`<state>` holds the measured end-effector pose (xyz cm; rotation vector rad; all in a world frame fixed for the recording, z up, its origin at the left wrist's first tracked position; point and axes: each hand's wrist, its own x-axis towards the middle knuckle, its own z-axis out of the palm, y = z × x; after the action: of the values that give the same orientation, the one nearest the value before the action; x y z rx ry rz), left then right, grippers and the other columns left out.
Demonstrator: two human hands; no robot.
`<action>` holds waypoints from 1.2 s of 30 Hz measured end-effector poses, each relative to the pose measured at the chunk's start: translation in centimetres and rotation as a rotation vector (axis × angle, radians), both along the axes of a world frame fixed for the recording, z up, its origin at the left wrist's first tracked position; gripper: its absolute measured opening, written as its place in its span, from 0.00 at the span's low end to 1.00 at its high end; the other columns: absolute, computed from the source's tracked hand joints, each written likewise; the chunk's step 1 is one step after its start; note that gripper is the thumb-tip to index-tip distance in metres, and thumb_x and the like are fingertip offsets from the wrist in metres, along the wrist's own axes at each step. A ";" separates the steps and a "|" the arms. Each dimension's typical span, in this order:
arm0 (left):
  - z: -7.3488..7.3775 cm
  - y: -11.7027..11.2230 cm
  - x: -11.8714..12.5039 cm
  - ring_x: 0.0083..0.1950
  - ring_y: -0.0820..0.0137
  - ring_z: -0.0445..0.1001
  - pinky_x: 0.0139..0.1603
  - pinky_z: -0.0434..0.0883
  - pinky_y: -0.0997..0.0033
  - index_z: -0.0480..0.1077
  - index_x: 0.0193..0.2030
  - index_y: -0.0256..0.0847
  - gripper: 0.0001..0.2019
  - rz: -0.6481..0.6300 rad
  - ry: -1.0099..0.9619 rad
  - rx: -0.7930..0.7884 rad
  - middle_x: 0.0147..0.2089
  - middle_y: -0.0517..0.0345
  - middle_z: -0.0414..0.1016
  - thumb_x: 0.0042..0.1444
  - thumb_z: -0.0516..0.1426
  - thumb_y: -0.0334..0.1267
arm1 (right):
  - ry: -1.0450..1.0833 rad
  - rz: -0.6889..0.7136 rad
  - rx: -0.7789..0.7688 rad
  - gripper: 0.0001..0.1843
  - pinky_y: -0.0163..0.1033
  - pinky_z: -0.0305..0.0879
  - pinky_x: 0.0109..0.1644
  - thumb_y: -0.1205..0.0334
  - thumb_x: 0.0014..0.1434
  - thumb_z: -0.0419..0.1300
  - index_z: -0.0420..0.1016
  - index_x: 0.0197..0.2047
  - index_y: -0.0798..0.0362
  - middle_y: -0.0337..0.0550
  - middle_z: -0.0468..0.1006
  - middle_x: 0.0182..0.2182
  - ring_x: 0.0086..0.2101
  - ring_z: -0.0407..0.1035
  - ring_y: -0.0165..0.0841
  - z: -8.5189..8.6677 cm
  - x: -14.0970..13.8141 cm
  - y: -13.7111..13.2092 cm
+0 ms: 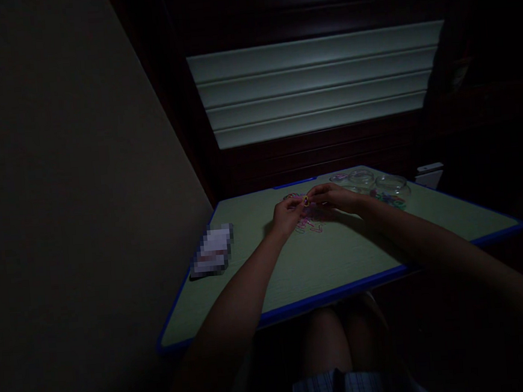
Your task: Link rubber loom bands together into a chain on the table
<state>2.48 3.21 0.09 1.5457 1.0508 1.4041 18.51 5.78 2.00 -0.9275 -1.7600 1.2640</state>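
My left hand [286, 216] and my right hand [333, 197] meet above the middle of the table, fingertips pinched together. Between them is a small yellow loop [306, 201], too small and dim to name its kind. Both hands seem to grip it. Below and behind the fingers lies a loose pile of small, thin pink and pale looped pieces [311, 223], partly hidden by my hands. To the right of my right hand, a clear round container [391, 183] holds green, red and dark pieces.
More clear round containers [360, 179] stand at the table's back right. A pixelated flat item [213, 251] lies at the left edge. The pale green table [321, 270] has a blue rim. A wall [83, 174] rises at left, a slatted panel [316, 86] behind.
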 end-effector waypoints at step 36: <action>0.5 -1.3 -0.8 0.45 0.71 0.64 0.43 0.64 0.71 0.66 0.39 0.39 0.09 0.312 1.122 0.857 0.42 0.55 0.67 0.57 0.46 0.34 | 0.005 -0.051 0.071 0.19 0.28 0.50 0.23 0.49 0.43 0.60 0.71 0.32 0.56 0.38 0.69 0.24 0.23 0.58 0.22 0.2 0.2 0.1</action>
<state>1.69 1.88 0.56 3.1086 1.4198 1.1918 18.74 5.89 2.24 -0.9212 -1.7552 1.1631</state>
